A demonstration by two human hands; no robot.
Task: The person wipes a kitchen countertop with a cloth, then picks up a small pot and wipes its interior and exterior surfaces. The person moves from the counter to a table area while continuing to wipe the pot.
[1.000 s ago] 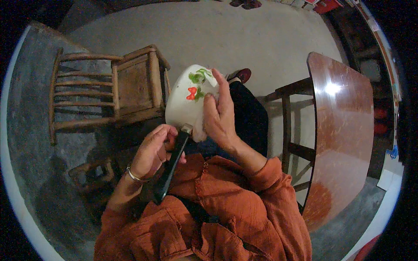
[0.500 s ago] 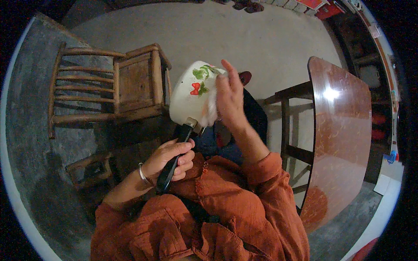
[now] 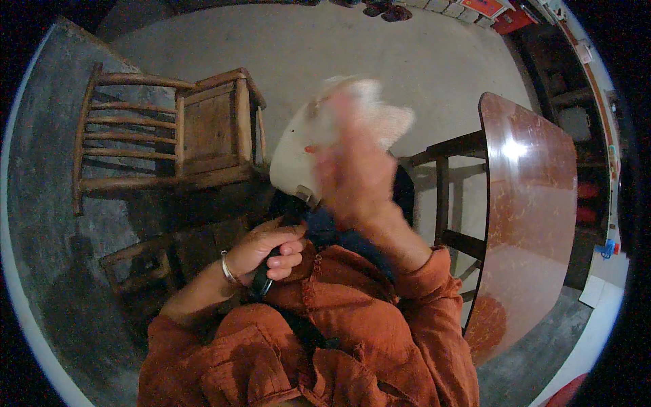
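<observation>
My left hand (image 3: 272,251) is wrapped round the black handle (image 3: 261,281) of a white pan (image 3: 288,161), which is held tilted in front of my body. A small bit of red pattern shows on the pan, the rest of it being covered. My right hand (image 3: 359,180) lies across the pan's right side, smeared by motion. A pale, whitish-pink cloth (image 3: 395,123) is at its fingers, over the pan's far edge; it is blurred, and the individual fingers cannot be made out.
On the left stands a wooden chair (image 3: 213,129) with a slatted back. A low wooden stool (image 3: 139,268) is nearer to me in shadow. To the right is a table (image 3: 532,217) with a shiny reddish-brown top. Shoes (image 3: 386,10) lie at the far side of the floor.
My right hand has swept with the cloth from the pan's near side to its far right edge, hiding most of the pattern. My left hand keeps hold of the handle.
</observation>
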